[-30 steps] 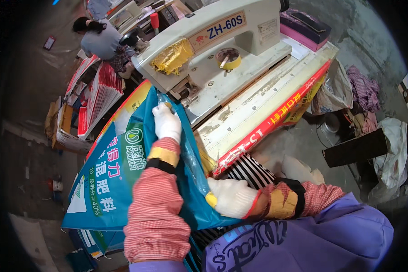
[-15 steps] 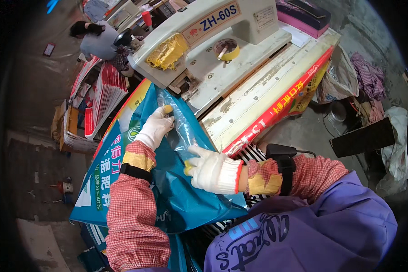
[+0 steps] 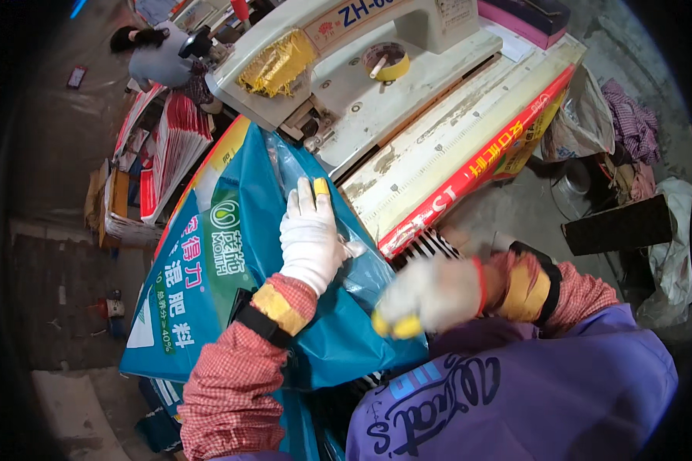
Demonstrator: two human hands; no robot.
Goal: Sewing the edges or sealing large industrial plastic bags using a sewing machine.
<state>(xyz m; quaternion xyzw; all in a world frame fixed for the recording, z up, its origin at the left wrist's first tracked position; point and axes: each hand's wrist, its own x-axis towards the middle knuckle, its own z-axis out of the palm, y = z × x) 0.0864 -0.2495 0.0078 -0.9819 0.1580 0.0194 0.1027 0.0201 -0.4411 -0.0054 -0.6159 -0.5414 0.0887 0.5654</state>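
Note:
A large blue printed plastic sack lies in front of me, its upper end by the head of an industrial sewing machine. Clear plastic film runs along the sack's right side. My left hand, in a white glove with a yellow-wrapped fingertip, lies flat on the sack and the film, fingers stretched out. Over the sack's right edge is my right hand, gloved the same way and smeared by motion. Whether it holds the edge cannot be made out.
A roll of yellow tape rests on the machine bed. Red-edged stacks of folded sacks stand at the left, near another person. On the right are a white bag, a dark board and a checked cloth.
My left hand has moved right and down along the sack, its fingers now laid flat. The right hand has swung right and down to the sack's edge. The sack's printed face shows more.

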